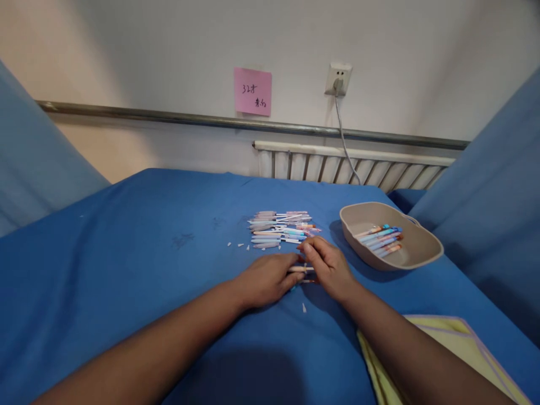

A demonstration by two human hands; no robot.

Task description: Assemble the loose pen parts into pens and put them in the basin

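Observation:
My left hand [270, 279] is closed around a pale orange pen barrel [297, 269] just in front of the row of pens. A thin white rod runs out of the barrel's right end into the closed fingers of my right hand [329, 266]. Part of the pen is hidden by the fingers. Beneath the hands lie more pen parts, partly covered, one with a blue end [293, 288]. Beyond them lies a stacked row of pen parts [265, 225], grey, pink and pale blue, with thin white rods between the pieces.
A beige basket [349, 218] with several assembled pens [382, 241] stands at the right. Small white cone-shaped tips [304, 307] are scattered on the blue sheet [126, 270]. A yellow cloth [449, 337] lies at lower right. Behind are a radiator [329, 163] and a metal rail [177, 117].

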